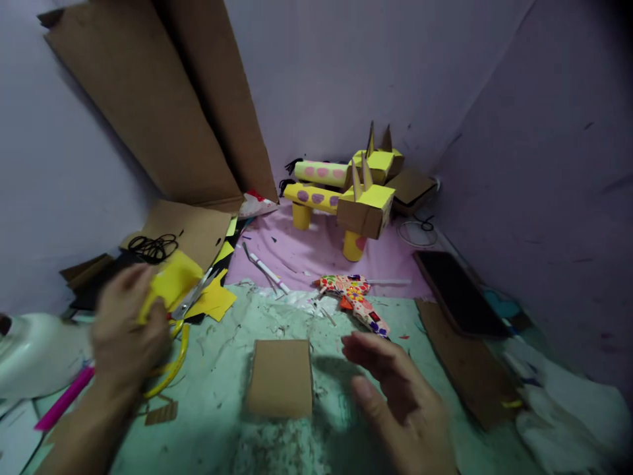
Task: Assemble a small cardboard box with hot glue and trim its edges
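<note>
My left hand [129, 323] is closed on a piece of yellow paper [175, 280] at the left, blurred by motion. Beside it lie scissors with yellow handles [185, 340] and more yellow paper pieces [213, 300]. A square piece of brown cardboard [281, 379] rests flat on the green surface between my hands. My right hand [398, 402] is to the right of the cardboard, fingers apart and curved, with nothing in it. Above that hand lies a flower-patterned glue gun [353, 295], its nozzle pointing left.
Two yellow cardboard animals [366, 210] stand at the back on a pink cloth [271, 247]. Tall cardboard sheets [143, 99] lean at the back left. A phone [459, 290] and a cardboard strip [469, 369] lie right. A white bottle [42, 353] and pink marker [64, 399] are left.
</note>
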`<state>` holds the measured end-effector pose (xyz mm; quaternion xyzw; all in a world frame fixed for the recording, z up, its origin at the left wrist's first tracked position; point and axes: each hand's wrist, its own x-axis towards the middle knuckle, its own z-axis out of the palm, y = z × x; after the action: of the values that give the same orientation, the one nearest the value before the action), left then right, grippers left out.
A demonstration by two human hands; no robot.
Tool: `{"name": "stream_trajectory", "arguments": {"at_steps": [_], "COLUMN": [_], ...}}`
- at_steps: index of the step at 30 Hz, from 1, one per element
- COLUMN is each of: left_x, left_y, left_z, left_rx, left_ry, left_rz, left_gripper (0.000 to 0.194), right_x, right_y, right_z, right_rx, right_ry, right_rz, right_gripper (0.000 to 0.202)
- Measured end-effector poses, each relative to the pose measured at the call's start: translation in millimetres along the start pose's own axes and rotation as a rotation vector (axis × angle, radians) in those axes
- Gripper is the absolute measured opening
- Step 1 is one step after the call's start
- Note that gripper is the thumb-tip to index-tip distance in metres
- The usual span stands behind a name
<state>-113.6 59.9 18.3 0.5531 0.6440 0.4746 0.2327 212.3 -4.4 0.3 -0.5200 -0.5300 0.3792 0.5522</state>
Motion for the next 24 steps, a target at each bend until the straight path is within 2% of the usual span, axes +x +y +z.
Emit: {"name": "stream_trajectory", "arguments": {"at_steps": [3, 4, 6, 8, 9, 10, 12, 14, 16, 19, 21, 24], "left_x": [-17, -23, -34, -45, -50, -54, -60, -64, -66, -68, -70, -73], "left_y": [8, 10, 14, 19, 22, 25, 30, 34, 36, 35, 34, 33], "left_z": [12.4, 13.9, 14.5, 17.1, 20.6, 25.7, 38.8, 51.5, 59.9, 63.7, 63.4, 62.6], "left_rx": [0.35, 0.384, 0.248, 0.062, -0.01, -0.038, -0.035, -0.064, -0.231, -0.497, -0.558, -0.554], "left_ry": [0.207, 0.211, -0.013, -0.424, -0.573, -0.639, -0.637, -0.639, -0.663, -0.665, -0.659, -0.654], "left_rz": [0.273, 0.357, 0.364, 0.224, 0.15, 0.099, 0.004, -0.012, -0.067, -0.19, -0.247, -0.277], "left_gripper": [0.052, 0.055, 0.055, 0.062, 0.078, 0.09, 0.096, 0.097, 0.094, 0.095, 0.091, 0.084], "right_x": [-2, -2, -4, -4, -4, -2, 2, 8, 12, 14, 13, 12], "right_y": [7, 7, 8, 10, 12, 14, 16, 15, 10, 4, 4, 7], "right_z": [-1, 1, 6, 14, 19, 22, 28, 31, 33, 33, 33, 31], "right_rx": [-0.137, -0.179, -0.228, -0.234, -0.229, -0.22, -0.179, -0.115, -0.045, -0.022, -0.074, -0.145], "right_ry": [-0.253, -0.317, -0.411, -0.449, -0.45, -0.441, -0.411, -0.379, -0.347, -0.314, -0.312, -0.348], "right_rz": [-0.086, -0.106, -0.143, -0.169, -0.167, -0.152, -0.105, -0.027, 0.05, 0.126, 0.1, -0.022], "right_gripper": [0.073, 0.084, 0.098, 0.102, 0.1, 0.097, 0.084, 0.072, 0.067, 0.071, 0.071, 0.075]}}
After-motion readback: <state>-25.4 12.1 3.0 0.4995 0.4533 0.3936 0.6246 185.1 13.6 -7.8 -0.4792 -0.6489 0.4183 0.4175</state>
